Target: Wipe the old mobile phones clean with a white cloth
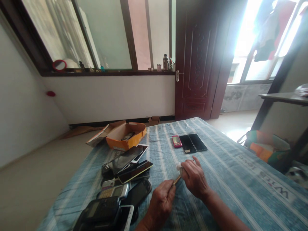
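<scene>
My left hand (161,199) is closed around a thin stick-like tool (176,180) whose tip points up and right. My right hand (194,177) is pinched on a small white wad (179,166) at the tool's tip. Both hands hover over a blue striped cloth (223,179). To their left lies a heap of several old phones (125,179). Further ahead a small red phone (176,141) and two dark smartphones (192,143) lie side by side.
An open orange cardboard box (126,134) with a device inside sits at the cloth's far left corner. A dark wooden door (199,61) stands behind, windows with a sill of small items to its left. Bags (267,147) and a shelf stand at right.
</scene>
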Demonstrator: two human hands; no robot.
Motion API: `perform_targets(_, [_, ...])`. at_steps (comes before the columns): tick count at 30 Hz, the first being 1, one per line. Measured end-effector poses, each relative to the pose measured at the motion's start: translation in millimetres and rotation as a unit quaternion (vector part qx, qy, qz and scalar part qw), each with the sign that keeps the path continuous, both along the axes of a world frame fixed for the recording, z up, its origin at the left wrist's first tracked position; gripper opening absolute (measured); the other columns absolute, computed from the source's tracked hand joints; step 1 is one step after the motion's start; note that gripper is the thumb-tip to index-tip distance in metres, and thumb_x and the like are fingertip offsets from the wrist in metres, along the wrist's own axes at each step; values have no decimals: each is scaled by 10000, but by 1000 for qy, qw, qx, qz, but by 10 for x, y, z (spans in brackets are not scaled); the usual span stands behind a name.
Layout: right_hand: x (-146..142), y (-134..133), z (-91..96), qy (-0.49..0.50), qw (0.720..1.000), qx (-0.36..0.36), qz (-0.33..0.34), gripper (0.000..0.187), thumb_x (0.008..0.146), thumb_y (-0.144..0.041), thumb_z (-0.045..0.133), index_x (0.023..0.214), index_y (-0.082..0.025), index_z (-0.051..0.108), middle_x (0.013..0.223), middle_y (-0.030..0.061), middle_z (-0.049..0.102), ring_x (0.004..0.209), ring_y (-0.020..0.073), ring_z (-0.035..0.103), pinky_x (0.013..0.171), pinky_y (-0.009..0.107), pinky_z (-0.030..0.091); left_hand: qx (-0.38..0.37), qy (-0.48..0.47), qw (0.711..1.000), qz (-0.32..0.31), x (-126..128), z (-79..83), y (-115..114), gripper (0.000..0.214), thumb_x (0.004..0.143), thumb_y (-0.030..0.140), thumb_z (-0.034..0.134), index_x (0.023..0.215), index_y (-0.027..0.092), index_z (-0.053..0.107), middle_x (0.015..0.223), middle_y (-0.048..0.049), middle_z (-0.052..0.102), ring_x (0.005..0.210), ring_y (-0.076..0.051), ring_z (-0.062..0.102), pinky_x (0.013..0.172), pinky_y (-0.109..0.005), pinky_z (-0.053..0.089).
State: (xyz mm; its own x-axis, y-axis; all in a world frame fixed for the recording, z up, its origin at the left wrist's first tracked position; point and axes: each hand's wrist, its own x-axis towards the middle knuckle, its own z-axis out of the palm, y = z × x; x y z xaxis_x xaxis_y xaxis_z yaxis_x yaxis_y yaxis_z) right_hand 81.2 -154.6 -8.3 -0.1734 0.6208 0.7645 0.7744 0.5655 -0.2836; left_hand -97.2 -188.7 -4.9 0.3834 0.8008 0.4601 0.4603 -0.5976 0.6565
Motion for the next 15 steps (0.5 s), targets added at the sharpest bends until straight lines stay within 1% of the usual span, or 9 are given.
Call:
perform_targets(2, [77, 62, -38, 12, 1000, 1, -13, 198, 931, -170, 402, 808, -203, 553, 744, 7, 585, 764, 163, 558, 1018, 414, 300, 4, 10, 1000, 3, -4, -9, -5, 262, 952, 264, 433, 1036, 176, 664, 899, -80, 715, 841, -182, 693, 778, -273, 578])
perform_targets(4, [151, 123, -82, 32, 999, -2, -29, 204, 923, -173, 399, 807, -202, 565, 747, 15, 592, 762, 170, 554, 956, 381, 349, 14, 17, 1000, 13, -6, -24, -6, 267, 948, 275, 443, 1046, 171, 669, 930, -88, 719, 874, -190, 695, 813, -283, 574])
perform_targets(6, [209, 172, -129, 70, 996, -20, -41, 209, 917, -187, 391, 819, -199, 575, 742, 23, 589, 742, 173, 548, 824, 321, 407, 24, 19, 999, 26, -6, -37, -5, 271, 942, 287, 455, 1049, 170, 674, 949, -95, 723, 902, -199, 696, 840, -290, 569])
perform_targets(8, [244, 204, -166, 122, 990, -50, -40, 213, 912, -210, 382, 842, -191, 583, 745, 28, 589, 715, 169, 548, 698, 276, 420, 29, 18, 999, 26, -3, -41, -4, 272, 941, 292, 458, 1053, 176, 677, 943, -91, 725, 893, -196, 699, 828, -280, 572])
perform_targets(9, [253, 213, -176, 146, 986, -67, -36, 215, 908, -222, 382, 850, -187, 585, 745, 27, 589, 699, 165, 549, 660, 264, 419, 28, 16, 999, 24, -2, -40, -4, 272, 942, 291, 456, 1055, 179, 677, 931, -86, 725, 876, -191, 701, 812, -272, 574])
perform_targets(12, [252, 218, -174, 200, 973, -111, -21, 228, 889, -234, 378, 823, -186, 590, 718, 16, 590, 663, 155, 554, 625, 252, 422, 24, 13, 999, 21, -1, -34, -6, 268, 945, 291, 455, 1046, 185, 679, 915, -77, 721, 859, -180, 700, 802, -259, 572])
perform_targets(15, [233, 209, -147, 228, 965, -130, -15, 237, 872, -230, 378, 751, -194, 579, 669, 4, 579, 651, 154, 562, 613, 247, 424, 20, 14, 999, 22, -7, -40, -6, 274, 946, 301, 455, 1051, 179, 677, 922, -83, 723, 865, -180, 699, 814, -259, 569])
